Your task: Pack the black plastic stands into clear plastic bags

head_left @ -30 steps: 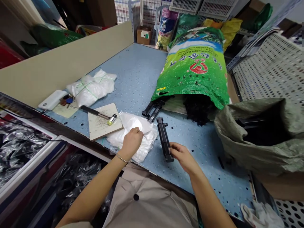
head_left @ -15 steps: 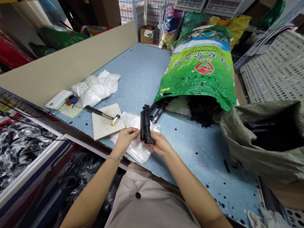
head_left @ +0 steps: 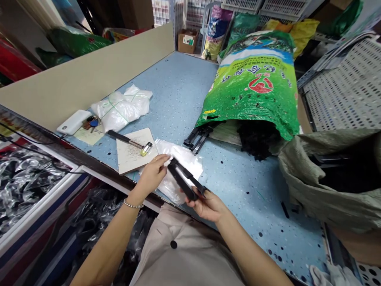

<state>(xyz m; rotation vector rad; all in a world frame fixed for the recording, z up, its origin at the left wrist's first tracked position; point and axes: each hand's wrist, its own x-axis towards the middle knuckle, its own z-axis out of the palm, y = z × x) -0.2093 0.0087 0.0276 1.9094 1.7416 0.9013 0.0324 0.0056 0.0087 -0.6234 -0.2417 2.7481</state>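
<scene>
The black plastic part (head_left: 181,182), clamped at one end by the right hand (head_left: 207,205), slants lengthwise toward the left hand (head_left: 152,174), just beside its other end, whose grip I cannot tell.

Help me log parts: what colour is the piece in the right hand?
The piece is black, clearest in the head view.

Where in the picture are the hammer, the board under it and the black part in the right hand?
Hammer (head_left: 125,139): head view, on its black handle.
Board (head_left: 132,161): head view, on its pale top face.
Black part (head_left: 181,180): head view, on its lower long bar.
</scene>
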